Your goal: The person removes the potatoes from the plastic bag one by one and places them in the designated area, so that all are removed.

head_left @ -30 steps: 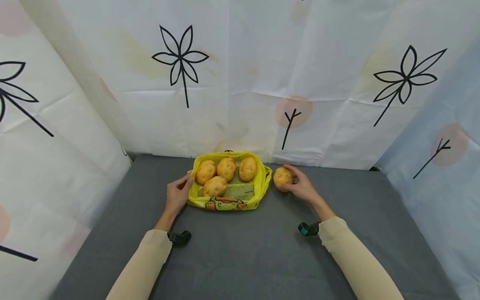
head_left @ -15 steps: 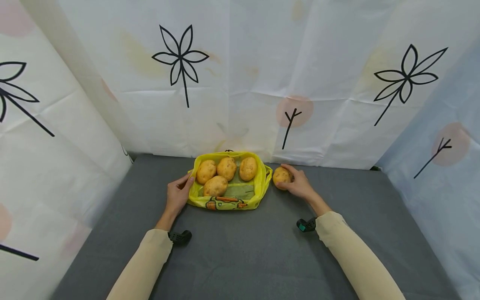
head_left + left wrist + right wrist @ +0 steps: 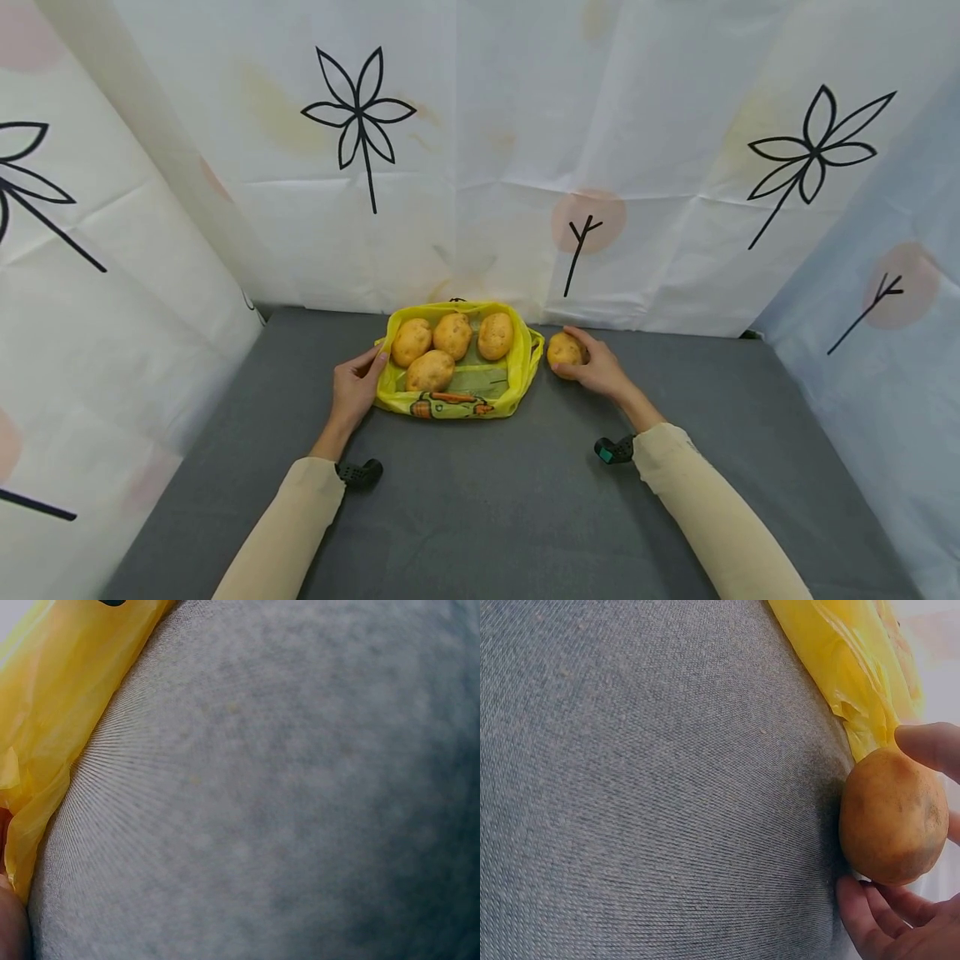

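A yellow plastic bag [image 3: 519,379] with its mouth spread wide lies toward the back of the table, with several potatoes [image 3: 431,372] inside. My left hand [image 3: 354,393] pinches the bag's left rim between thumb and fingers. In the left wrist view only the bag's yellow side [image 3: 82,682] and a bit of that hand show. Just right of the bag, my right hand [image 3: 604,373] holds a single potato [image 3: 564,355]. The right wrist view has this potato [image 3: 892,817] between thumb and fingertips, close beside the yellow plastic [image 3: 840,652].
Dark grey cloth [image 3: 465,508] covers the table. White curtains [image 3: 480,167] with printed flowers and twigs enclose the back and both sides, and the bag lies close to the back one. Each wrist wears a small black camera [image 3: 360,475].
My right hand has shifted slightly left and away from me with the potato, then stayed nearly still. The left hand and the bag have kept their places.
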Action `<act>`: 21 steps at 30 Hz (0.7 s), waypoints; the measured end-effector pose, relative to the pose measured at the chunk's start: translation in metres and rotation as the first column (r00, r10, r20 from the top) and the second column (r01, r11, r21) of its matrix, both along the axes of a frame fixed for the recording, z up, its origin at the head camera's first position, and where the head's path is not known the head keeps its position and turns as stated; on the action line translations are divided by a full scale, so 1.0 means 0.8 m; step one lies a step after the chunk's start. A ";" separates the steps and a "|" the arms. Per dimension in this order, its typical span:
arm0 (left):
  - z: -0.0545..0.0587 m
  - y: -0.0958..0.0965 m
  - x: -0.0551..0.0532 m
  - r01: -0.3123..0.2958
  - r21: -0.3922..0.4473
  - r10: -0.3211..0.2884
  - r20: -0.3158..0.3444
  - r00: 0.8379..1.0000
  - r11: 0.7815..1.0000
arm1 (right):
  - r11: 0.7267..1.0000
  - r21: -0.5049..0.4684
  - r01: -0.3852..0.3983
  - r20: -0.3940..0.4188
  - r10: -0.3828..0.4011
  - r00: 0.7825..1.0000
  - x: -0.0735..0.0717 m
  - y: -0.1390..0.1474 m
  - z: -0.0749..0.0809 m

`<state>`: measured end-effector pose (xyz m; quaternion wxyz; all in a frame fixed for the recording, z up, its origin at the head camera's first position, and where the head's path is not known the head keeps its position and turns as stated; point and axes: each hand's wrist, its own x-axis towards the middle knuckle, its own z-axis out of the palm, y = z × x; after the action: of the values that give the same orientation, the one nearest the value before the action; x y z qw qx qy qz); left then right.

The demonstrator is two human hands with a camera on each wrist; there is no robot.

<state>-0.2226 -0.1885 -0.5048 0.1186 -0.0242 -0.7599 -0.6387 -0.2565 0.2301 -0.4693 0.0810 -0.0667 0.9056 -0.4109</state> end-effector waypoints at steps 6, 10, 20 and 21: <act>0.002 0.001 0.000 0.007 0.004 -0.007 -0.025 1.000 1.000 | 1.000 0.020 0.002 -0.041 -0.001 0.999 0.002 -0.001 0.003; 0.015 0.004 0.008 0.008 -0.007 -0.008 -0.007 1.000 1.000 | 0.999 0.024 0.021 -0.063 -0.020 0.998 0.001 -0.003 0.007; 0.012 0.004 0.006 0.010 -0.029 -0.010 -0.015 1.000 1.000 | 0.997 0.027 0.068 -0.154 -0.063 0.986 0.003 -0.020 0.037; 0.012 0.004 0.006 0.009 -0.029 -0.009 -0.016 1.000 1.000 | 0.998 0.026 0.065 -0.173 -0.060 0.983 0.004 -0.024 0.041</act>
<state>-0.2181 -0.1853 -0.4952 0.1215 -0.0344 -0.7679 -0.6280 -0.2536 0.2110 -0.4361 -0.0092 -0.0722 0.9171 -0.3919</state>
